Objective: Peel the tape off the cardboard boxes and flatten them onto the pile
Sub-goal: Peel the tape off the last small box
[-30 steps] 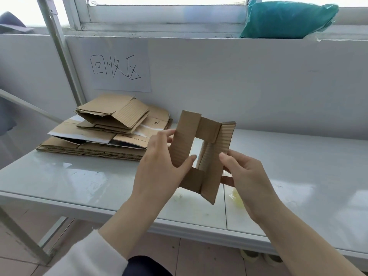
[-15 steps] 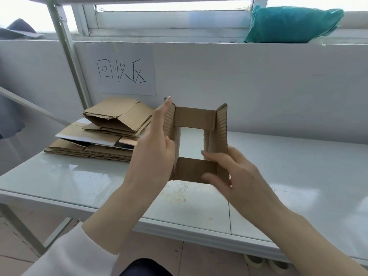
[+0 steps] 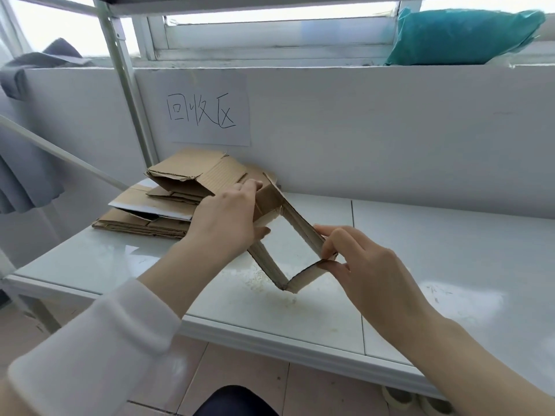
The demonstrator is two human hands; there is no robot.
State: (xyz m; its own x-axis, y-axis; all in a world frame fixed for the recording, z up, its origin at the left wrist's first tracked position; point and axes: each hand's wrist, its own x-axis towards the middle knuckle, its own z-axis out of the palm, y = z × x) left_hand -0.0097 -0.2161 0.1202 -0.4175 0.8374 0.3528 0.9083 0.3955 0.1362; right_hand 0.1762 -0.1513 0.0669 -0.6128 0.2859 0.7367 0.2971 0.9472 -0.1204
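Head view: holding box (image 3: pixel 268 202) up over table (image 3: pixel 450 250), just right of pile (image 3: pixel 156 211), with its upper-left corner overlapping the pile from this angle. Seeing it as an open 4-wall sleeve, both ends open, skewed into a diamond, table showing through the middle.

Gripping upper-left corner with left hand (image 3: pixel 225 223): fingers together and curled over the far edge, thumb hooking in at the opening, clamped on the cardboard.

Pinching right corner with right hand (image 3: pixel 366 274): thumb and index finger closed on the fold, other fingers curled loosely behind.

Pointing lowest corner down at table; not able to tell whether touching or just clear of the surface.

Seeing pile at back-left of table, close to the wall: several flattened boxes stacked, 1 half-collapsed piece on top, its open end gaping toward the left.

Reading sign (image 3: pixel 210 115) on wall above pile: white paper, 3 handwritten characters.

Spotting teal bag (image 3: pixel 462 37) on window ledge, top right. Spotting grey cloth (image 3: pixel 27 175) hanging far left, with post (image 3: pixel 126 85) standing between it and the sign.

Wearing white sleeve (image 3: pixel 99 340) on left forearm, right forearm bare.

Noting pale scuffed patch on table under box.
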